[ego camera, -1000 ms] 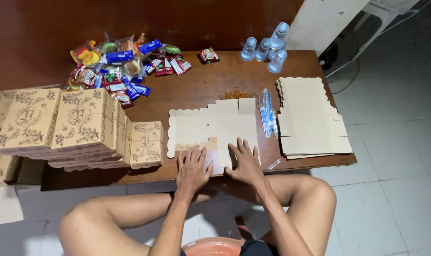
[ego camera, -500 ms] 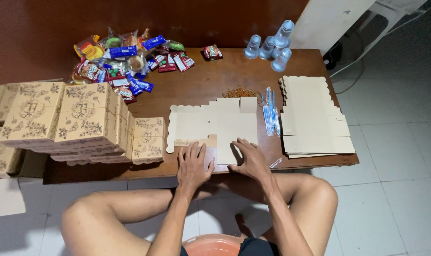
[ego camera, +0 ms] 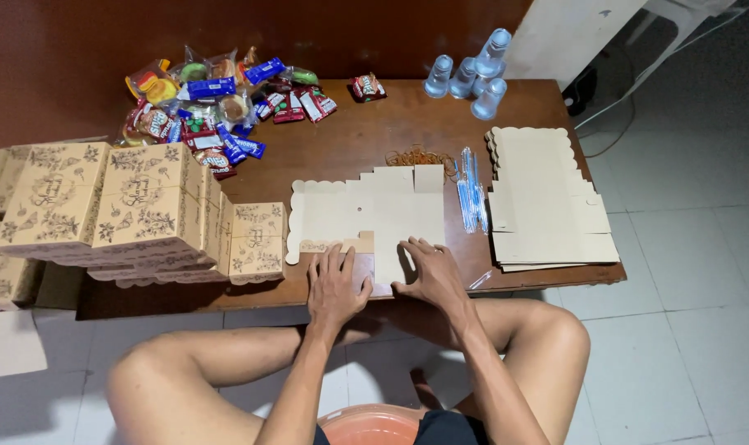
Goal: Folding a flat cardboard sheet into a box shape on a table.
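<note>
Far left: stack of assembled boxes [ego camera: 102, 206], tan card with floral print, filling the left end of the table [ego camera: 349, 144] and overhanging it. One smaller assembled box [ego camera: 256, 242] sits just beside the stack.

Behind the stack, against the wall: pile of wrapped snacks [ego camera: 218, 103], mixed colours; one stray packet [ego camera: 367, 86] lies apart toward the middle.

Centre, near edge of the table: flat box blank [ego camera: 366, 218], scalloped edge to the left, lying unfolded. Left hand [ego camera: 335, 284] rests palm down on the blank's near flap, fingers spread flat, holding nothing. Right hand [ego camera: 428, 272] likewise flat, fingers splayed over the near right panel, pressing rather than gripping. Both hands touch the blank.

Judged step: creasing or flattening the near flaps of the blank before folding it up. The next move seems to call for lifting a side panel along its crease while one hand keeps the base pinned.

Right of the blank: small heap of rubber bands [ego camera: 415, 156], then a bundle of clear plastic spoons [ego camera: 471, 191]. Behind them, clear plastic cups [ego camera: 473, 78]. Far right: stack of unfolded blanks [ego camera: 547, 202], edges roughly squared.
</note>
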